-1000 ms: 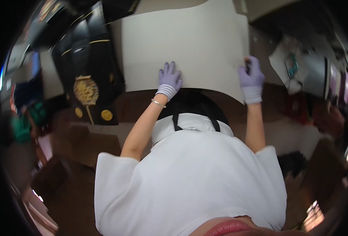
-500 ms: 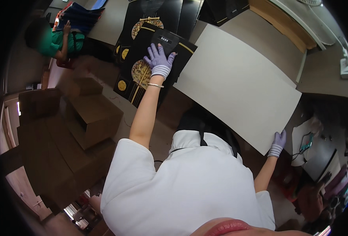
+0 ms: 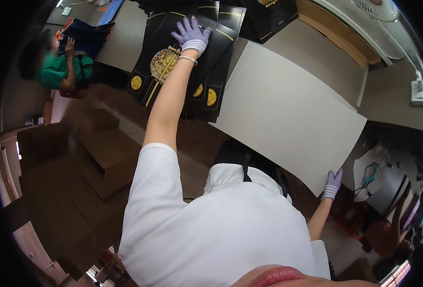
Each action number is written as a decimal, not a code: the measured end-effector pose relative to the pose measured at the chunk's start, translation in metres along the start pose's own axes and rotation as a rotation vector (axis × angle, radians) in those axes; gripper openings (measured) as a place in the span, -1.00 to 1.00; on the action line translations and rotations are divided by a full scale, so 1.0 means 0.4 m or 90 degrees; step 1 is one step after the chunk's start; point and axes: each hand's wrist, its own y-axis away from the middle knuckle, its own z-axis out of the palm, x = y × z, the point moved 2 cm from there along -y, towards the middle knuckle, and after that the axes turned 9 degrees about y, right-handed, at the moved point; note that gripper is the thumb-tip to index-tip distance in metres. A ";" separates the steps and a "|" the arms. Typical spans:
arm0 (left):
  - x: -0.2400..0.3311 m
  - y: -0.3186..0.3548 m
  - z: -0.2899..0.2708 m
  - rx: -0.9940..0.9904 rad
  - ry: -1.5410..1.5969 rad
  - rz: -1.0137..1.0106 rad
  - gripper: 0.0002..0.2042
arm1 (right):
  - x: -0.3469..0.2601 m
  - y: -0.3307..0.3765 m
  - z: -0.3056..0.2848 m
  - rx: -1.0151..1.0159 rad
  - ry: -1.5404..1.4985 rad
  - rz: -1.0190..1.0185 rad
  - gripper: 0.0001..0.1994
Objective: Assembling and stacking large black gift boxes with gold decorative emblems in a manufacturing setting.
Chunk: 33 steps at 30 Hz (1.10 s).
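My left hand [image 3: 192, 36], in a lilac glove with a striped cuff, lies with fingers spread on a black printed sheet [image 3: 161, 67]. That sheet has gold lines and a round ornate motif, and it overlaps other black sheets [image 3: 223, 43] of the same kind. A large, plain white sheet [image 3: 288, 110] stretches across the table to their right. At its near right corner, my right hand [image 3: 332, 184], gloved the same way, grips the edge; part of the grip is hidden. Along its near side the white sheet bends slightly.
Brown cardboard boxes [image 3: 101, 153] stand at the left. A person in green [image 3: 60, 71] works at the far left. A brown cardboard strip [image 3: 335, 31], a white fan [image 3: 376, 8] and a power strip [image 3: 419, 92] are at the far right. Another person [image 3: 383, 237] sits at right.
My left hand has shifted farther away and slightly left, and the black sheet under it has slid left, baring more of the sheets below. My right hand stays at the white sheet's corner.
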 end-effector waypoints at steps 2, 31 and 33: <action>-0.008 -0.039 0.037 -0.026 -0.036 0.005 -0.26 | -0.056 0.020 0.000 -0.010 -0.001 0.011 -0.39; -0.003 0.004 -0.042 -0.174 0.087 0.205 -0.18 | -0.247 0.064 -0.015 0.062 0.123 0.061 -0.34; 0.009 0.062 -0.092 -0.214 0.115 0.268 -0.12 | -0.216 0.053 -0.015 0.064 0.136 0.076 -0.33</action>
